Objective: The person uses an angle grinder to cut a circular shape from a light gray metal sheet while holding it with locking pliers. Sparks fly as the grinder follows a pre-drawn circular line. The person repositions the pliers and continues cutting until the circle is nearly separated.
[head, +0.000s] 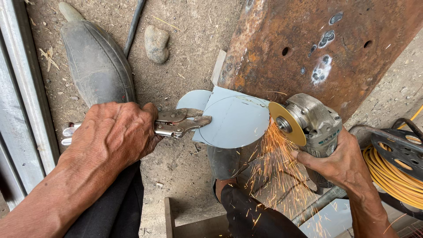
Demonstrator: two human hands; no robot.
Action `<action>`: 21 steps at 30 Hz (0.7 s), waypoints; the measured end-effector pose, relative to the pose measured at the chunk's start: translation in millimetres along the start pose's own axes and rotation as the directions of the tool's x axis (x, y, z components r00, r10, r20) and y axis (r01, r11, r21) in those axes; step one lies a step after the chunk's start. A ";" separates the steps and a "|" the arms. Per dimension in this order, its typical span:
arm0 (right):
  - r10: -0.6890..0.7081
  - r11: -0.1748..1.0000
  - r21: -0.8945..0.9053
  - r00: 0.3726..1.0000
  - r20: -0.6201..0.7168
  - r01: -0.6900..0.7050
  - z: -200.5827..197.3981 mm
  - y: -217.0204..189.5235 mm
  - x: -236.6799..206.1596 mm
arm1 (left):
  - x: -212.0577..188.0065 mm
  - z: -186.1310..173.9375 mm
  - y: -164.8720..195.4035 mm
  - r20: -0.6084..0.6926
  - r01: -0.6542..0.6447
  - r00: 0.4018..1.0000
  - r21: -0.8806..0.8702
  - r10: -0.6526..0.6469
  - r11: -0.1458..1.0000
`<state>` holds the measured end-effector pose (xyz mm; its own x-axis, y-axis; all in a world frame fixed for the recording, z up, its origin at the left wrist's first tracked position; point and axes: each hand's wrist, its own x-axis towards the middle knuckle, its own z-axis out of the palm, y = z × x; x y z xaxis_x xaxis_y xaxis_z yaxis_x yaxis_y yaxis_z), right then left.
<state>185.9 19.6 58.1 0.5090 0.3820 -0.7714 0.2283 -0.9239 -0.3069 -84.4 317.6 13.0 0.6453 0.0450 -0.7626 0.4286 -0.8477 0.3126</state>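
Sparks [277, 163] are showering our leg; left hand [112, 134] gripping locking pliers [178, 123], right hand [341, 163] gripping grinder [310, 121]: sheet [233, 119] could snatch.

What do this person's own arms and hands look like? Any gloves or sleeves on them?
Both hands are bare: no gloves on the left hand or the right hand. Both forearms are uncovered too, with no sleeves, watch or rings in view. The hands look weathered, with raised veins and wrinkled knuckles.

The locking pliers' handles [70, 130] are mostly hidden inside the left hand [112, 134]. The angle grinder's [315, 121] rear body is covered by the right hand [341, 161]. Right of the grinder, the yellow cable reel [396, 165] is cut off by the frame edge.
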 end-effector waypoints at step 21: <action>-0.026 0.995 -0.095 1.000 -0.009 0.025 -6.3 -5.2 -3.4 | 1.7 16.2 -6.6 -0.053 -0.014 0.999 -0.027 0.012 1.000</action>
<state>188.2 23.2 65.9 0.5106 0.4063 -0.7578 0.3193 -0.9079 -0.2717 -96.4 314.7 0.4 0.6832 0.0625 -0.7276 0.4368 -0.8334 0.3385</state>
